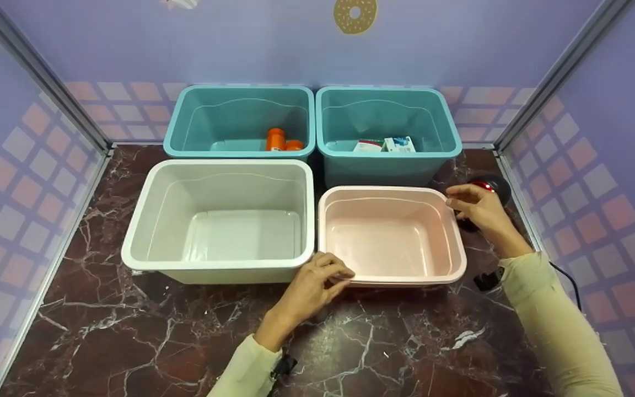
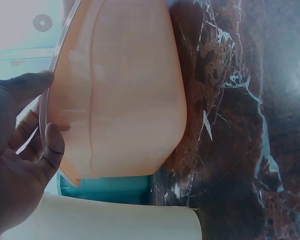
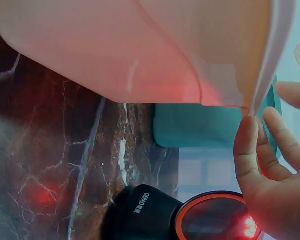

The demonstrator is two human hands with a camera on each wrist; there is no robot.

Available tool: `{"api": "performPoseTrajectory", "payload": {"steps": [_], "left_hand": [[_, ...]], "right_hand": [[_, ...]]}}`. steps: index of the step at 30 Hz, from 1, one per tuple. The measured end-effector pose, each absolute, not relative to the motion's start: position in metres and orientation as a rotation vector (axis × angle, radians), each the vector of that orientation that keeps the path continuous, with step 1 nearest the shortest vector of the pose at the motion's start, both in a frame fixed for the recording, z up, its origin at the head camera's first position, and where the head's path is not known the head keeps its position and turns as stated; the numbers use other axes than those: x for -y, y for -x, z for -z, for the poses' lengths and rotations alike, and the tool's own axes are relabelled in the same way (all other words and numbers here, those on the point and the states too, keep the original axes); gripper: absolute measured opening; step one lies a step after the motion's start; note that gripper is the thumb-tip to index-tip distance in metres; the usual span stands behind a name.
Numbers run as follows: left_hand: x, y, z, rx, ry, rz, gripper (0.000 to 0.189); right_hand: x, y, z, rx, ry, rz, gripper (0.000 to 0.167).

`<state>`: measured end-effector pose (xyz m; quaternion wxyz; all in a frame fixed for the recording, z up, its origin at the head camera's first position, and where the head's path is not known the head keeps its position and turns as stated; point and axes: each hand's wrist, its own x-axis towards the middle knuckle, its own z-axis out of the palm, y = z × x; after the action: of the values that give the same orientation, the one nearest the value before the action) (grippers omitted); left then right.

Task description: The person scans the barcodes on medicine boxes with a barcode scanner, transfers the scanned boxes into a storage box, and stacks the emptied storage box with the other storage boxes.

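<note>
A pale pink plastic bin (image 1: 389, 193) stands at the right of the front row, with a second thin edge showing just under its front rim. My left hand (image 1: 317, 278) pinches the rim at the front left corner, beside the white bin (image 1: 218, 264). In the left wrist view, the fingers (image 2: 53, 145) bend at the pink bin's lip. My right hand (image 1: 477, 207) is at the back right corner with fingers bent. The right wrist view has its fingertips (image 3: 247, 125) right at the rim. The pink bin's inside shows nothing in it.
Behind stand two teal bins, the left one (image 1: 240, 153) with orange bottles (image 1: 275, 139), the right one (image 1: 389, 154) with small boxes (image 1: 400, 144). A black scanner (image 3: 144, 215) with a red light and cable is beside my right hand. Patterned walls (image 1: 273, 49) enclose the dark marbled table (image 1: 185, 342).
</note>
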<state>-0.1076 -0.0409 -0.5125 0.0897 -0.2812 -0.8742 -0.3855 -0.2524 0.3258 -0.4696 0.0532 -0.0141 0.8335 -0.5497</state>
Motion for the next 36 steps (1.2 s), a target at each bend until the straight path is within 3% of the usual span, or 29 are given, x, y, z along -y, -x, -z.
{"api": "performPoseTrajectory", "payload": {"steps": [6, 29, 36], "left_hand": [[0.042, 0.108, 0.514, 2.594, 0.833, 1.125, 0.014], [0.038, 0.101, 0.506, 2.487, 0.850, 1.093, 0.013], [0.036, 0.096, 0.491, 2.467, 0.862, 1.074, 0.012]], "right_hand": [[-0.333, 0.263, 0.487, -2.508, -0.041, 1.613, 0.040], [-0.338, 0.253, 0.477, -2.353, -0.093, 1.783, 0.042], [-0.339, 0.246, 0.459, -2.244, -0.052, 1.962, 0.027]]}}
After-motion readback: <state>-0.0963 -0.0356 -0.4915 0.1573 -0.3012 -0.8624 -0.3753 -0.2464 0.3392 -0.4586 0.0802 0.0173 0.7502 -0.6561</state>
